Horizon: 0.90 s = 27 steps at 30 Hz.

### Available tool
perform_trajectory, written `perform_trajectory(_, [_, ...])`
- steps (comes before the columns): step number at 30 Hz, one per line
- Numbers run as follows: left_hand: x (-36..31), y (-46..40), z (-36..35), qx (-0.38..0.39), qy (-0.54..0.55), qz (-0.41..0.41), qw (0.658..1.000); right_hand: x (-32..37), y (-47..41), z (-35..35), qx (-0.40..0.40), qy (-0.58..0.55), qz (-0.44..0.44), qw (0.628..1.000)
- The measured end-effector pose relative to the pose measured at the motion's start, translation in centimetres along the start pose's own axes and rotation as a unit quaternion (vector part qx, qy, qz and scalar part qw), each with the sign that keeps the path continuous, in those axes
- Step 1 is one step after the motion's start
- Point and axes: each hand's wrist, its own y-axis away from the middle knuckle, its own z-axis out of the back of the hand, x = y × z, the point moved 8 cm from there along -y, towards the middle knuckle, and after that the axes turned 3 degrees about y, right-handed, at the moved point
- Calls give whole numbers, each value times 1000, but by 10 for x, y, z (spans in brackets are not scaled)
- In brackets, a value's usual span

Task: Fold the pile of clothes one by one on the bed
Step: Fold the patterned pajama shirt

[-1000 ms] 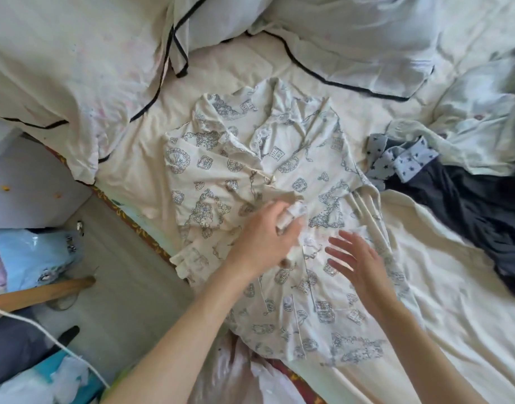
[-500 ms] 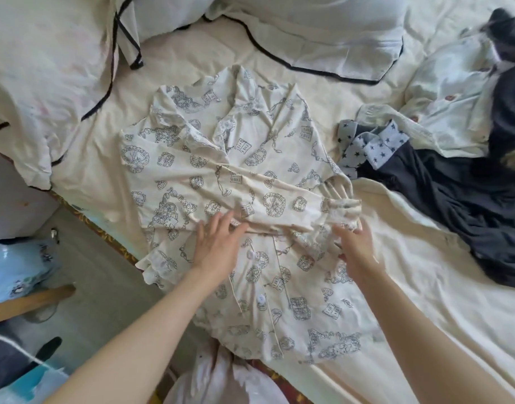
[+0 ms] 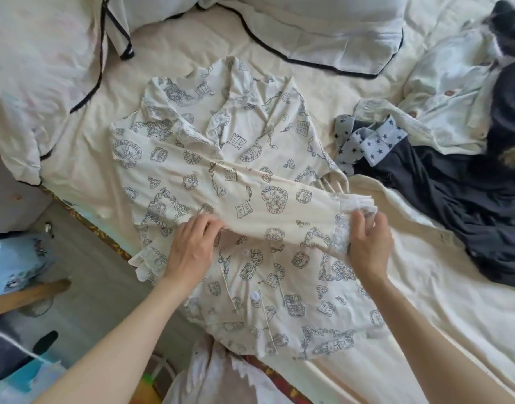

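A cream pajama shirt (image 3: 250, 147) with blue line drawings lies front-up on the bed sheet (image 3: 425, 316), collar toward the pillows. One sleeve (image 3: 250, 196) is laid across the chest from left to right. My left hand (image 3: 192, 246) grips the lower edge of that sleeve near its middle, fingers curled over it. My right hand (image 3: 367, 243) pinches the lace-trimmed cuff (image 3: 355, 205) at the sleeve's right end. The other cuff (image 3: 146, 260) pokes out at the shirt's left side.
A pile of clothes lies at the right: a dark garment (image 3: 454, 199) with star-print cuffs (image 3: 372, 141) and a pale buttoned top (image 3: 442, 97). Pillows (image 3: 323, 27) with dark piping line the head of the bed. The bed edge and floor (image 3: 84, 287) are at left.
The sleeve has been drawn across the chest to the right; my right hand took the cuff and pulled it out, while my left hand slid left along the sleeve's lower edge.
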Motion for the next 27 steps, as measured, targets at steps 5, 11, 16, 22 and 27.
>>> perform_trajectory(5, [17, 30, -30, 137, 83, 75, 984, -46, 7, -4, 82, 181, -98, 975])
perform_trajectory(11, [84, 60, -3, -40, 336, 433, 835, 53, 16, -35, 42, 223, 122, 966])
perform_trajectory(16, [135, 89, -1, -135, 517, 615, 580, 158, 47, -126, 210, 173, 252, 929])
perform_trajectory(22, [139, 80, -23, -123, 705, 630, 302, 234, 87, -223, 359, 222, 315, 850])
perform_trajectory(27, [138, 75, -32, -92, 729, 618, 279, 316, 90, -285, 328, 216, 388, 834])
